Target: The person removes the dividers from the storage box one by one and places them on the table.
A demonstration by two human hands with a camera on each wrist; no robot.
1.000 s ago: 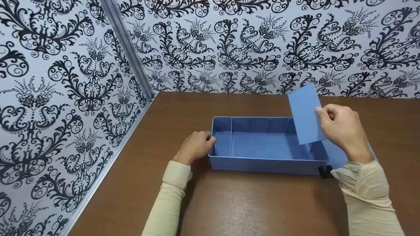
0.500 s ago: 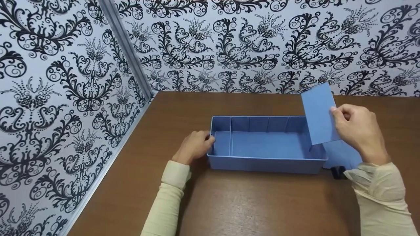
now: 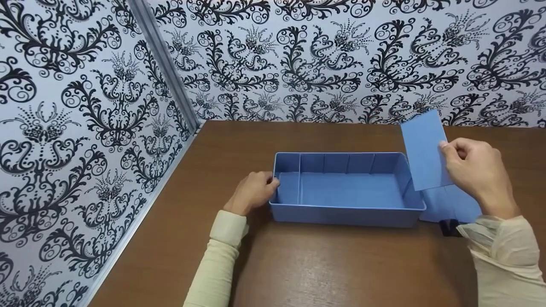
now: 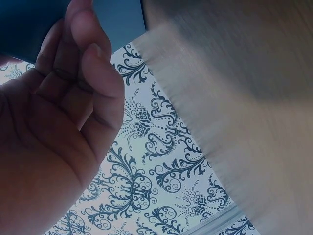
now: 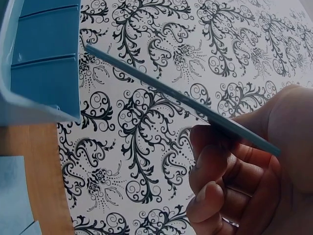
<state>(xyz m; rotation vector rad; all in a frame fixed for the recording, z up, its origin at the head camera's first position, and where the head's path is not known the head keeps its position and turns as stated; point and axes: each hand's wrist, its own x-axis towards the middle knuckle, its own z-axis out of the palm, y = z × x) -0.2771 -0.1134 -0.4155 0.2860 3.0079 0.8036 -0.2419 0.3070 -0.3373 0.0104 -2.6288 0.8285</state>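
A long blue plastic storage bin point(image 3: 345, 217) stands on the table, one thin divider point(image 3: 300, 179) fitted across it near the left end. My left hand point(image 3: 251, 192) grips the bin's left end wall, fingers curled over the rim. To the right, my right hand point(image 3: 477, 175) pinches a flat blue divider panel point(image 3: 426, 151) by its right edge, raised and tilted beyond the bin's right end. The right wrist view shows that panel point(image 5: 176, 98) edge-on between thumb and curled fingers.
Other flat blue panels point(image 3: 448, 204) lie on the brown table point(image 3: 315, 264) beside the bin's right end, partly under my right forearm. A black strap-like piece point(image 3: 449, 227) shows by my right sleeve. Patterned walls point(image 3: 273, 64) stand behind and at left.
My right hand has moved right with the divider panel, from over the bin's right part to past its right end. My left hand stays on the bin.
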